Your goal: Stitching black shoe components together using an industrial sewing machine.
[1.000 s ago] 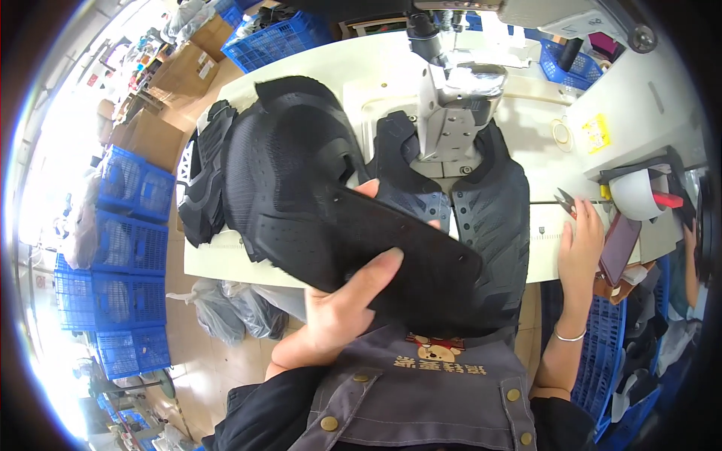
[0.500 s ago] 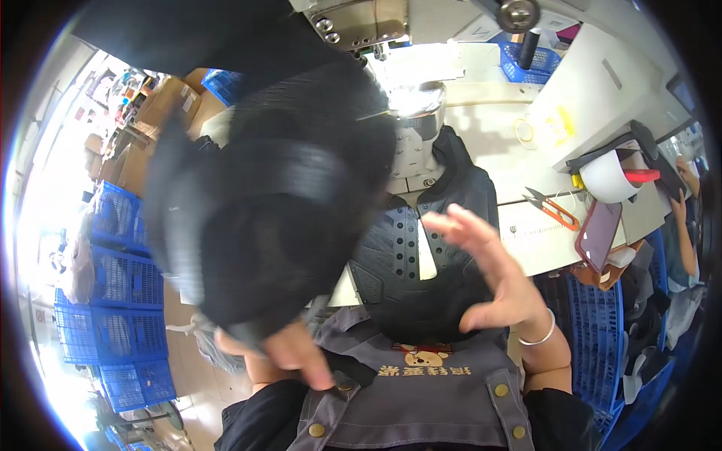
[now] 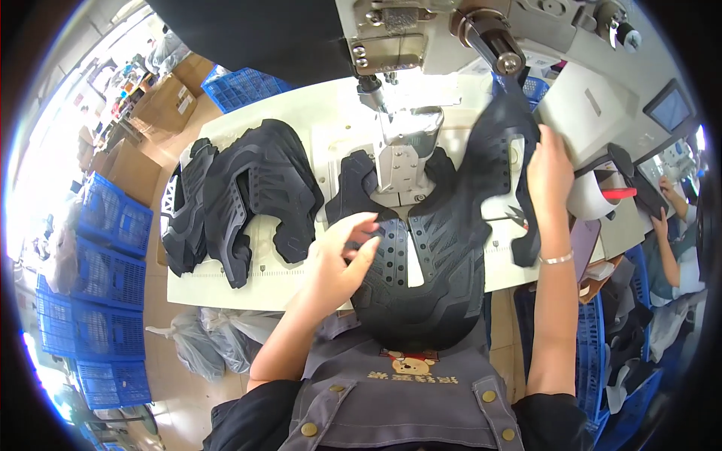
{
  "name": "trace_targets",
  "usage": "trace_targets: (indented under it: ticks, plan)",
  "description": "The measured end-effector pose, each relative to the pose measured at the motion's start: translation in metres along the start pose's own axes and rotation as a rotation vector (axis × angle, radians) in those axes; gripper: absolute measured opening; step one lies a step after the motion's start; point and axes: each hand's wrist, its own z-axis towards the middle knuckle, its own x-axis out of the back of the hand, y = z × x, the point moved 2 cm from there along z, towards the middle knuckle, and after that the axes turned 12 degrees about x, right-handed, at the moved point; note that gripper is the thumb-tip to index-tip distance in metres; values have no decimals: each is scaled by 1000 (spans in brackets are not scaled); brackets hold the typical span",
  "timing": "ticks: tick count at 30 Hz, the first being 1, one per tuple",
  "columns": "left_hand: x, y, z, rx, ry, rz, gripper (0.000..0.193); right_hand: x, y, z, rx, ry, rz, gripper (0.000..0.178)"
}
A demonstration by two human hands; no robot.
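1. Black, ridged U-shaped piece (image 3: 447,278): one, eyelet-punched, central on the table (image 3: 192,282).
2. Right hand (image 3: 550,173) grips one raised black piece (image 3: 492,143) by its edge.
3. Left hand (image 3: 337,263): fingers half-curled, thumb apart; contact unclear.
4. Stacked pieces (image 3: 280,177), leftward: at least two.

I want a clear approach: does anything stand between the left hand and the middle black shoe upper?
Nothing visible does. The left hand overlaps the left edge of the middle upper in view; contact can't be told. The right hand holds another upper, farther right.
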Motion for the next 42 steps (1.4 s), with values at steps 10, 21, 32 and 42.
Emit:
trace_targets:
  ticks: [10, 21, 32, 42]
  plan:
    - [-8, -33, -19, 89, 297, 702, 85, -52, -2, 46, 385, 233, -277, 40]
    - [-10, -39, -20, 46, 325, 913, 75, 25, -75, -118, 98, -340, 469, 33]
    - [93, -47, 8, 97, 856, 971, 70, 26, -89, -110, 129, -133, 422, 46]
    - [216, -81, 80, 663, 422, 994, 101, 45, -130, -88, 387, -337, 975, 32]
